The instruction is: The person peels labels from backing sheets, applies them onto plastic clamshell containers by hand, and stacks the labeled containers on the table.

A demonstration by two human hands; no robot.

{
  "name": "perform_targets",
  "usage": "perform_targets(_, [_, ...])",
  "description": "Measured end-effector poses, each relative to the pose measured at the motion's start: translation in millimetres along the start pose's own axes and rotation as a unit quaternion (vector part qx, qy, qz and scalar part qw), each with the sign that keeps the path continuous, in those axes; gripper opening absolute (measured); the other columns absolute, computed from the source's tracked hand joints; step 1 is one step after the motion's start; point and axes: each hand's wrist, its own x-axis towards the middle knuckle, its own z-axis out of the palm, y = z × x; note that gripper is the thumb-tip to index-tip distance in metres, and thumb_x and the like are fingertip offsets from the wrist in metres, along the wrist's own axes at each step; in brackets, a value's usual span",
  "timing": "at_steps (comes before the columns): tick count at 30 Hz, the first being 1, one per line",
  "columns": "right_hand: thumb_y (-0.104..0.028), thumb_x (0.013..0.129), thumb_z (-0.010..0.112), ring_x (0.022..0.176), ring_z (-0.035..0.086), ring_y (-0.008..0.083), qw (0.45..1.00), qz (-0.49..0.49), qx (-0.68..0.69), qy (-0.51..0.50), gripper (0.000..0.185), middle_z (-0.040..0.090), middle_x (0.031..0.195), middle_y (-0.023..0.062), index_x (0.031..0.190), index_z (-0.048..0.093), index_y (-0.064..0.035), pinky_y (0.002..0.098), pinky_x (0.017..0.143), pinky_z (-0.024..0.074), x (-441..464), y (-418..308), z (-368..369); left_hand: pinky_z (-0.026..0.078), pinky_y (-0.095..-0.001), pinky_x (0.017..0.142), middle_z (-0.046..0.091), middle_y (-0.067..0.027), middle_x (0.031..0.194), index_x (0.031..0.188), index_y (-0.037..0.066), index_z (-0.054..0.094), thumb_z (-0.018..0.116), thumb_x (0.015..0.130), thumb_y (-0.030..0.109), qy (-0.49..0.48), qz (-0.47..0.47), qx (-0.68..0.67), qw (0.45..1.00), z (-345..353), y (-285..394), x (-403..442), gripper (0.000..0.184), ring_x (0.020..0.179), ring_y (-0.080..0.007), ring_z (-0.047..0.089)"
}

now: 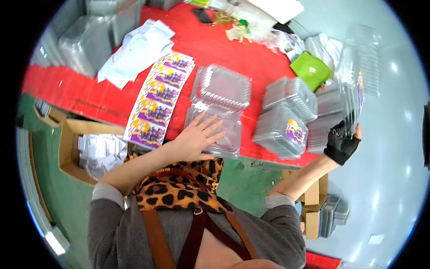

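Note:
My left hand [200, 137] lies with spread fingers on the near half of an open clear plastic clamshell container [224, 87] in front of me. In my right hand [342, 142], which wears a black fingerless glove, are clear plastic containers [351, 85] raised at the right, with a purple label on the side. Left of the open container lies a sheet of grape-printed labels [154, 101]. Between my hands stand nested stacks of clear containers [280, 130], one bearing a purple and yellow label [295, 131].
White papers [139, 51] and more container stacks [87, 45] occupy the back left of the red table [215, 36]. A green bag [310, 70] and a phone [203, 16] lie farther back. Below the left edge is a cardboard box [71, 148] with paper scraps.

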Motion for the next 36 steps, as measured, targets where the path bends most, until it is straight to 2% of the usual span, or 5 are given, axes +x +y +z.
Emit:
perform_targets(13, [-0.017,0.087,0.066,0.111,0.063,0.0292,0.865,-0.013,-0.494,-0.083,0.038,0.065,0.121,0.0177,0.119,0.062,0.0036,0.0429,0.095,0.0530,26,17,-263,0.011,-0.0622,0.120,0.039,-0.0148,0.152,0.138,0.012,0.053,0.072,0.082,0.046,0.020,0.009,-0.027,0.999,-34,14,-7,0.068,0.146,-0.0374,0.025])
perform_targets(19, [-0.017,0.092,0.060,0.107,0.065,0.0305,0.948,0.093,-0.303,0.038,0.036,0.067,0.117,0.0164,0.122,0.061,0.0031,0.0398,0.094,0.0532,22,0,-247,0.018,-0.0577,0.120,0.045,-0.0127,0.147,0.132,0.010,0.057,0.075,0.081,0.022,0.083,-0.059,-0.031,0.994,-57,14,-45,0.055,0.143,-0.0356,0.033])
perform_targets(25, [-0.027,0.089,0.071,0.049,0.053,0.0169,0.854,-0.035,-0.483,0.189,0.028,0.063,0.072,0.0035,0.111,0.066,-0.0102,0.0307,0.036,0.0385,18,8,-241,0.038,-0.0527,0.109,0.053,-0.0152,0.139,0.121,0.005,0.063,0.074,0.079,0.008,0.202,-0.200,0.009,0.959,-79,6,-105,0.044,0.131,-0.0391,0.047])
perform_targets(29, [-0.017,0.080,0.076,0.094,0.058,0.0226,0.502,-0.286,-0.811,0.096,0.034,0.065,0.105,0.0106,0.112,0.070,-0.0055,0.0375,0.084,0.0470,8,12,-276,0.049,-0.0423,0.090,0.058,-0.0161,0.120,0.116,0.002,0.062,0.075,0.083,0.012,0.277,-0.372,0.048,0.885,-82,5,-149,0.037,0.111,-0.0307,0.057])
perform_targets(36, [-0.009,0.091,0.068,0.106,0.060,0.0259,0.621,-0.382,-0.685,-0.005,0.026,0.066,0.112,0.0126,0.116,0.067,-0.0012,0.0392,0.094,0.0476,-90,84,-135,0.046,-0.0299,0.056,0.058,-0.0036,0.066,0.094,-0.001,0.064,0.080,0.083,0.029,0.279,-0.588,-0.129,0.748,-77,-4,-185,0.037,0.060,-0.0125,0.054])
